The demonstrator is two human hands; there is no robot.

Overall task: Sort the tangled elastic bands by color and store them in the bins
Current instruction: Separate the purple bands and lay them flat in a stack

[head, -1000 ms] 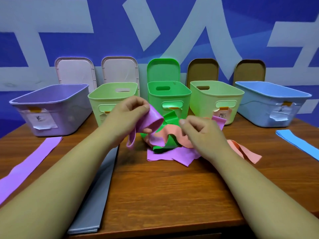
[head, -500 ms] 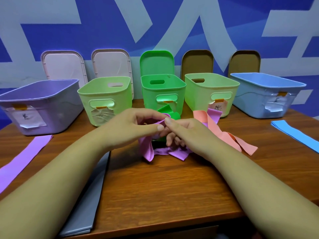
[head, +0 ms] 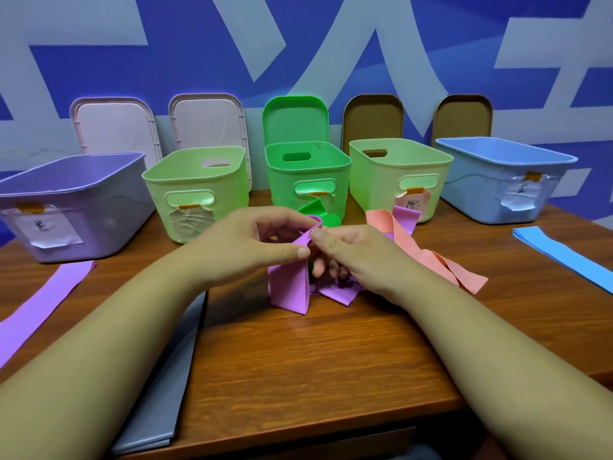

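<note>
At mid-counter [head: 331, 360], left hand [head: 245, 247] and right hand [head: 361, 257] both pinch the purple band [head: 290, 287]; I'd ease it gently toward six o'clock, off the green band [head: 326, 219].

row of bins [head: 398, 174] walls off the back of the table [head: 298, 366], tangle [head: 288, 287] sits just in front of the green bin [head: 308, 174]. bare wood up front is open; grey band [head: 166, 393] and blue band [head: 564, 252] lie flat at the sides.

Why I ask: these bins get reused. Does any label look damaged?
Yes. The paper label on the left light green bin is crumpled and torn, and the label remnant on the middle green bin looks mostly torn away.
</note>
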